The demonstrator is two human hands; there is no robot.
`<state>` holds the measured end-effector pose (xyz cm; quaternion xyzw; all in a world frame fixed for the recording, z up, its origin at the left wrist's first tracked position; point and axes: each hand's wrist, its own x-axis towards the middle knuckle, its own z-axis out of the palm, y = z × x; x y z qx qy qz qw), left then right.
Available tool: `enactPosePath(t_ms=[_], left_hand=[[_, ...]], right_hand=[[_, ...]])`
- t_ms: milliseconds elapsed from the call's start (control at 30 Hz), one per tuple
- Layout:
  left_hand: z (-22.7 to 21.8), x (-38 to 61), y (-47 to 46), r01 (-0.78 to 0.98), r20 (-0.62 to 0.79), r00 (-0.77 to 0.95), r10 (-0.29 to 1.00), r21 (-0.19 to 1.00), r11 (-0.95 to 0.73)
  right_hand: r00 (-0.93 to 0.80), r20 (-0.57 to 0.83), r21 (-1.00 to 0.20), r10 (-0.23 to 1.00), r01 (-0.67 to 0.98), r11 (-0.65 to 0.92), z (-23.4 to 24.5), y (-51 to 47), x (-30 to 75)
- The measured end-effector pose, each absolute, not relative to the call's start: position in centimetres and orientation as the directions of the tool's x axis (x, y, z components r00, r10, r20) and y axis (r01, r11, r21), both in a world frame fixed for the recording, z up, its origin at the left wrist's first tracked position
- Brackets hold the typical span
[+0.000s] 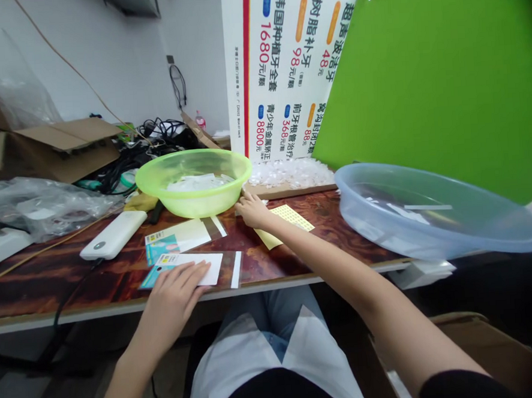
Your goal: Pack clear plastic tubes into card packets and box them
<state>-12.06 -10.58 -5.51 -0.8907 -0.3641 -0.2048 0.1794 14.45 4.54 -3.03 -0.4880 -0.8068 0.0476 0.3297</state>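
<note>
The left hand (175, 300) lay flat on a white-and-teal card (191, 268), its grip open, at lower left of the worktop (296, 251). The right hand (253, 210) was at a yellow label sheet (289, 218), below a lime-green basin (194, 203); whether its grip held the sheet could not be confirmed from this view.

White card (202, 266) partly hidden under the left hand (175, 300); its printing is too small to read. Slips (411, 213) in the pale blue plastic basin (364, 184) are blurred. Green board (434, 74) cut off by the frame.
</note>
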Motion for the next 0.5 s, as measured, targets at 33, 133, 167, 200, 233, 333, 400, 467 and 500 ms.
enactPosePath(t_ms=[33,133,167,200,233,333,400,467,500], left_hand=[[-5.3,-12.0,-10.7,0.723,0.529,0.635,0.563,-0.151,-0.674],[-4.8,-11.5,-11.1,0.756,0.673,0.494,0.551,-0.019,-0.654],[-4.6,-11.3,-11.2,0.768,0.719,0.425,0.550,0.034,-0.639],[-4.4,-10.9,-11.2,0.778,0.758,0.356,0.547,0.084,-0.622],[-4.2,-10.5,-11.3,0.784,0.787,0.293,0.543,0.127,-0.607],[-3.6,-8.9,-11.1,0.778,0.829,0.166,0.534,0.222,-0.587],[-3.3,-7.6,-11.0,0.758,0.840,0.116,0.530,0.270,-0.594],[-3.1,-6.3,-10.9,0.737,0.843,0.100,0.528,0.293,-0.609],[-3.1,-5.8,-10.8,0.729,0.844,0.101,0.527,0.297,-0.616]], right_hand=[[-0.337,0.486,-0.384,0.807,0.747,0.543,-3.1,4.5,14.5],[-0.382,0.511,-0.386,0.770,0.698,0.603,-2.9,3.6,15.3],[-0.383,0.528,-0.400,0.758,0.675,0.620,-2.7,3.0,15.6],[-0.376,0.548,-0.420,0.747,0.649,0.635,-2.5,2.3,15.9],[-0.362,0.572,-0.444,0.736,0.618,0.649,-2.3,1.4,16.2],[-0.271,0.645,-0.537,0.714,0.504,0.676,-1.9,-1.8,16.8],[-0.197,0.672,-0.606,0.713,0.407,0.684,-1.8,-3.9,16.8],[-0.132,0.680,-0.669,0.721,0.290,0.684,-1.7,-5.8,16.4],[-0.099,0.682,-0.694,0.725,0.229,0.683,-1.6,-6.7,16.1]])
